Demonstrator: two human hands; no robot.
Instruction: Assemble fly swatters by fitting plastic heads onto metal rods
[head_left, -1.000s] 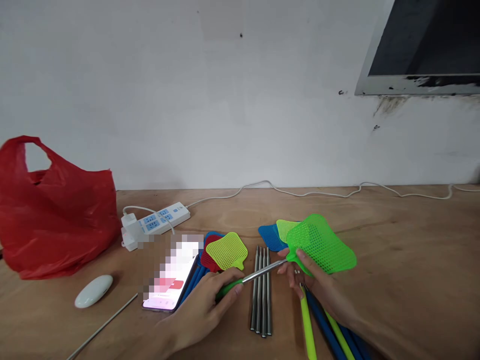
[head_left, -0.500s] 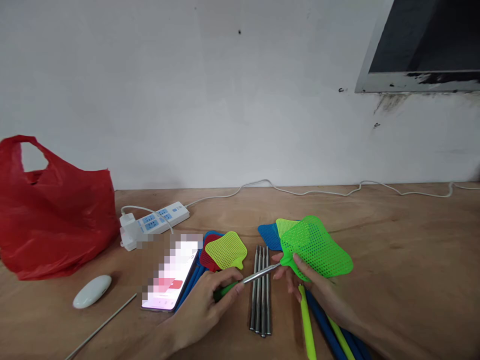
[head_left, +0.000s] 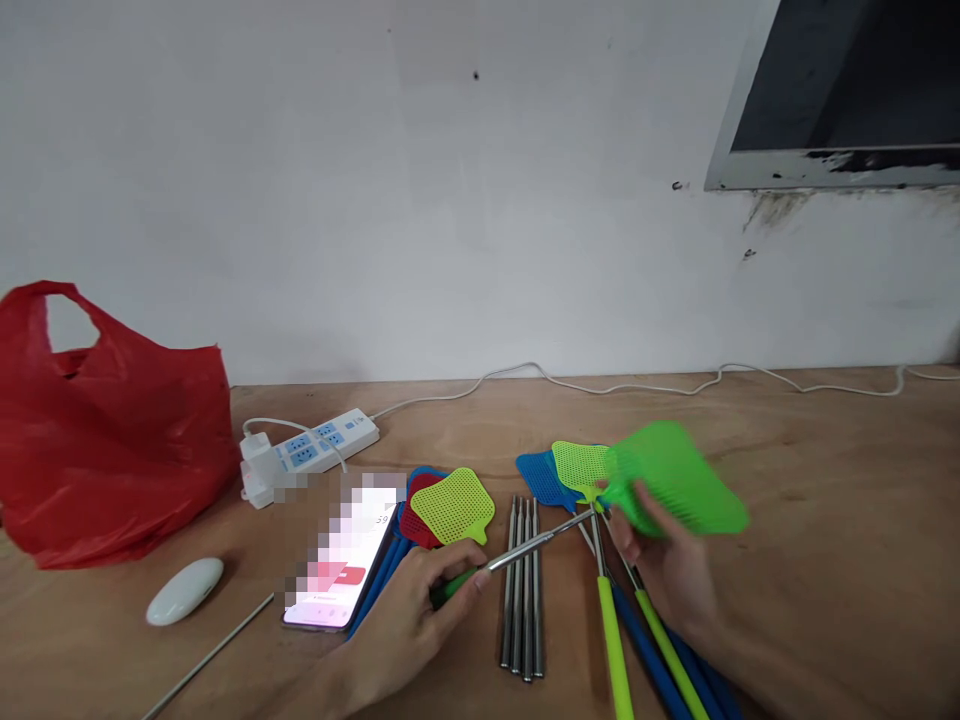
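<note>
Far from me, a wooden table (head_left: 832,470) against pale wall (head_left: 337,200), left hand (head_left: 411,615) and right hand (head_left: 675,575) closed around green swatter (head_left: 679,470).

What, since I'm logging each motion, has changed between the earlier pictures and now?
The right hand has moved rightward, carrying the bright green swatter head away from the left hand, so more of the metal rod shows between them. No new grip or release shows; the left hand keeps hold of the green handle. The loose rods, phone and red bag stayed put.
</note>
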